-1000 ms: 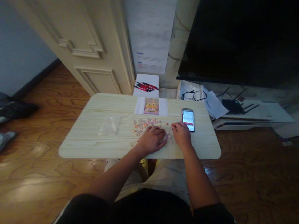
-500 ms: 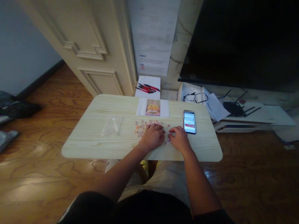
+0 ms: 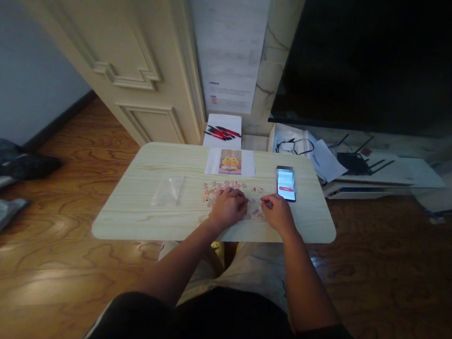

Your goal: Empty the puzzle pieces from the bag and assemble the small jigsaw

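Observation:
Loose jigsaw puzzle pieces, mostly pink and orange, are spread on the small pale wooden table. My left hand lies over the pile with its fingers curled down; what is under its fingertips is hidden. To its right, my right hand is closed in a pinch, just below the phone; anything between its fingertips is too small to make out. More pieces, some purple, lie between the two hands. Behind the pile is a printed picture of a yellow figure on a white sheet.
A clear plastic bag lies left of the pieces. The lit phone lies at the right. Beyond the table's far edge are red and black pens, a box with cables and a black router.
My right hand has moved a little to the right, away from my left hand, uncovering pieces between them. My left hand has stayed nearly in place over the pile.

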Demonstrator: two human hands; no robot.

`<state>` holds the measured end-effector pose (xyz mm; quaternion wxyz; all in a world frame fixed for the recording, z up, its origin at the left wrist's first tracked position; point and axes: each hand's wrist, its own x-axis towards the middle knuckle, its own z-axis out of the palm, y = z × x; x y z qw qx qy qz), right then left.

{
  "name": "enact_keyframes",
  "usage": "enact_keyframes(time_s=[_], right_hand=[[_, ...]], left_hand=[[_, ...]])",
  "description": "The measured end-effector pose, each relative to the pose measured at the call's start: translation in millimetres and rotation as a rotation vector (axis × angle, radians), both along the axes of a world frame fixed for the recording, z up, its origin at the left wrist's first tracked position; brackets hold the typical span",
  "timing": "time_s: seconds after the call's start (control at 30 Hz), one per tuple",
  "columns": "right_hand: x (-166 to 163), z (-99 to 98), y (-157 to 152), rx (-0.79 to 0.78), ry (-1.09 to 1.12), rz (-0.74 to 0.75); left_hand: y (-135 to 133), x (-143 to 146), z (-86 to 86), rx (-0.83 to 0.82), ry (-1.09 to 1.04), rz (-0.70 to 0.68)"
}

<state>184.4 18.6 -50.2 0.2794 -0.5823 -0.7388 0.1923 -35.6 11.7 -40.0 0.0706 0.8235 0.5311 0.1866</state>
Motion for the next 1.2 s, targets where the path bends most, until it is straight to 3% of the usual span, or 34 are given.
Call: enact_keyframes(time_s=[0.43,0.73,1.0,1.2], right_hand=[[6,-5.1,-4,-0.03,-0.141,0.003],[5,0.7,5,0.022,-0.046,0.006],[7,2.5,1,-0.037,-0.029,0.155],[-1,-1.0,10,0.064,-0.074,0.015]], left_hand=[[-9,13,7.7,0.004,0.047,-0.143],[-11,10,2.5,0.005,0.059,-0.183],[-11,5,2.2,0.013,0.038,-0.194],[-9,4,2.2,0.013,0.048,-0.182]])
